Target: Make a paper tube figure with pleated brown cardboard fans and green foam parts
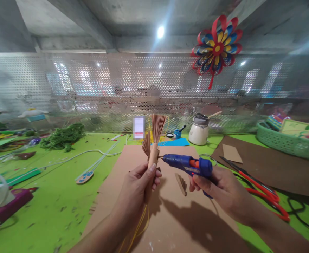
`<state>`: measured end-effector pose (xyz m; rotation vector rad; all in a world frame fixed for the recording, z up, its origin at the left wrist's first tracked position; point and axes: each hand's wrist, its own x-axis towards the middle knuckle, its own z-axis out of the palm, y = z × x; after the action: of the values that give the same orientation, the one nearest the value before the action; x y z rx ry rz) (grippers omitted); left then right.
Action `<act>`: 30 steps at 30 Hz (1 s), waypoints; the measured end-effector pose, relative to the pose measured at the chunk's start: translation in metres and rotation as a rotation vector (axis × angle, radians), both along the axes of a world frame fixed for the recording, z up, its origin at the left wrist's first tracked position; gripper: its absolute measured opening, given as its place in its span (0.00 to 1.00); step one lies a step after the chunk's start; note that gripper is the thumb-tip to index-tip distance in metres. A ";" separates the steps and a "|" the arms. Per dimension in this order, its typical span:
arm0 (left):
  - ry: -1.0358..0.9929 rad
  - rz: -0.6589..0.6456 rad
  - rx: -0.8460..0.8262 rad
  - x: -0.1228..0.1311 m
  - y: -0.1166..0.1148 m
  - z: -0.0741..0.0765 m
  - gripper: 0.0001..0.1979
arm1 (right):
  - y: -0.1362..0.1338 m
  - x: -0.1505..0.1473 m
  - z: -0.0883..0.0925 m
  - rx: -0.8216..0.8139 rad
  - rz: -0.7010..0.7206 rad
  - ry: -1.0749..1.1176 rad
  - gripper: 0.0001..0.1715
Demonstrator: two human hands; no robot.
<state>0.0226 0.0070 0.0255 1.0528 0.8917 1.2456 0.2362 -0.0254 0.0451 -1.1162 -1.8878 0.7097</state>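
My left hand (pixel 143 179) is closed around a brown paper tube (pixel 152 158), held upright over the brown sheet. A pleated paper fan (pixel 159 127) rises from the tube's top, and a smaller pleated piece (pixel 146 146) sticks out at its left side. Yellow string hangs below the tube. In my right hand (pixel 223 189) is a blue hot glue gun (pixel 187 163) with a red light lit. Its nozzle points left and meets or nearly meets the tube's right side; I cannot tell which. Another folded paper piece (pixel 180 183) lies on the brown sheet (pixel 112 186) below the gun.
Scissors with red handles (pixel 269 196) and a black cable lie at right, by a dark brown sheet (pixel 270 168) and a green basket (pixel 283 142). A white jar (pixel 198 131) and a phone (pixel 139 127) stand behind. Green cords (pixel 63 137) and a purple power strip (pixel 9 207) are left.
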 end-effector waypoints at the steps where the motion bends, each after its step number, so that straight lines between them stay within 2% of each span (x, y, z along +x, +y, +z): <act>1: -0.001 0.005 -0.001 0.000 0.000 0.001 0.11 | -0.001 0.000 0.000 -0.004 -0.002 -0.001 0.19; 10: -0.015 -0.031 0.023 0.000 0.000 -0.004 0.12 | -0.001 -0.002 0.005 0.061 -0.001 0.046 0.22; 21: -0.103 -0.049 -0.014 -0.001 0.002 -0.003 0.11 | -0.001 0.000 0.002 0.012 0.014 0.024 0.21; 30: -0.074 -0.047 0.003 -0.001 0.003 -0.004 0.11 | -0.001 0.001 0.001 0.003 0.007 0.001 0.20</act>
<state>0.0213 0.0103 0.0212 1.0186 0.8047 1.2393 0.2370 -0.0264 0.0464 -1.1076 -1.8919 0.7115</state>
